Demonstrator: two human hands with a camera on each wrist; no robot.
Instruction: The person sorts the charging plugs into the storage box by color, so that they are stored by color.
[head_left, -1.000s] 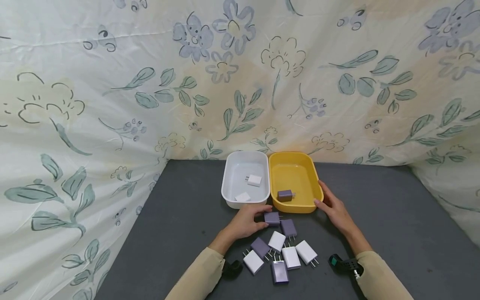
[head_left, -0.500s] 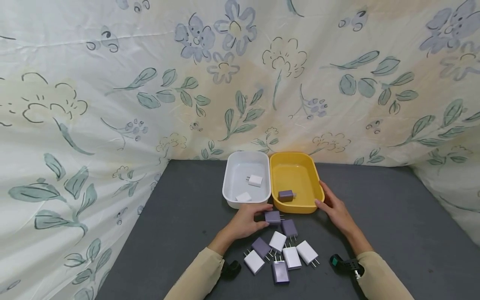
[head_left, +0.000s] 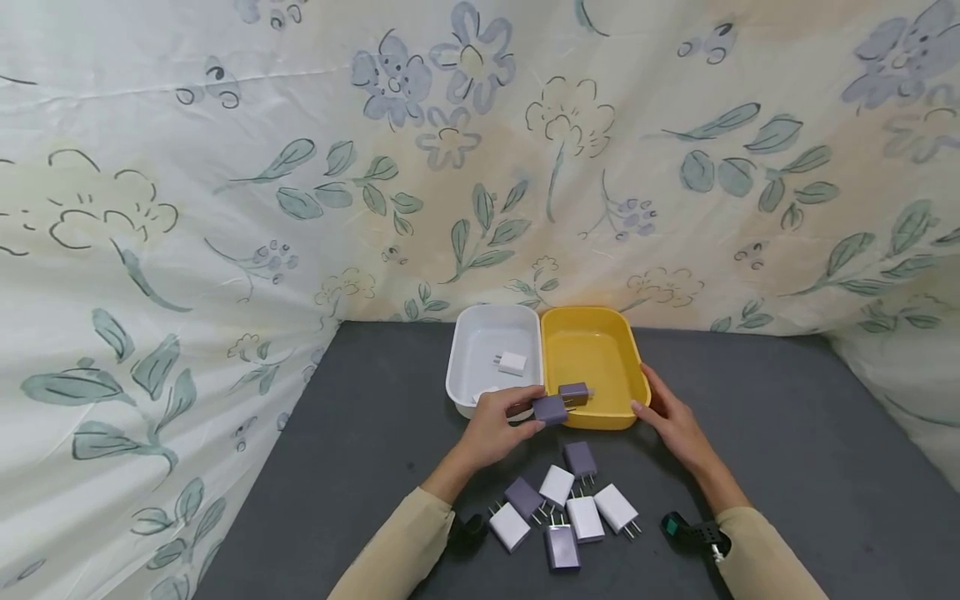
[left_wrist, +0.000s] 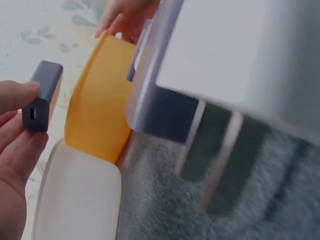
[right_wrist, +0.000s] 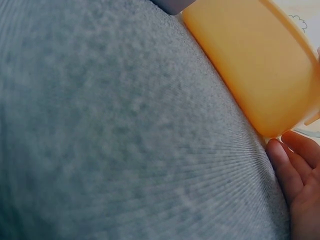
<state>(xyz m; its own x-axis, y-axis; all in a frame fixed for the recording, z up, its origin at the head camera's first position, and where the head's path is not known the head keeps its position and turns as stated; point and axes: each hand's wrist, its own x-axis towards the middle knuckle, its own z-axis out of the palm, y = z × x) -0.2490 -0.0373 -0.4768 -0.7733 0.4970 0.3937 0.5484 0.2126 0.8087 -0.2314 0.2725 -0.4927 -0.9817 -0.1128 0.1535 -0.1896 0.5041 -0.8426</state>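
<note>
My left hand [head_left: 498, 427] pinches a purple plug-in charger [head_left: 551, 409] between thumb and fingers, raised at the front edge of the yellow bin [head_left: 588, 346]. In the left wrist view the held charger [left_wrist: 42, 95] shows its port end. My right hand [head_left: 675, 427] rests its fingers on the yellow bin's front right corner and side; the right wrist view shows the thumb and fingers [right_wrist: 285, 162] against that corner. Another purple charger [head_left: 573, 393] lies inside the yellow bin. The white bin [head_left: 467, 358] beside it holds a white charger [head_left: 512, 363] and another partly hidden behind my left hand.
Several loose white and purple chargers lie on the dark grey tabletop [head_left: 375, 417] between my forearms, including a purple one [head_left: 580, 459] and a white one [head_left: 617, 508]. A flowered cloth [head_left: 480, 167] hangs behind the bins and along the left side.
My left hand has lifted the purple charger from the table in front of the bins and moved it up to the yellow bin's front edge. My right hand stays at the bin.
</note>
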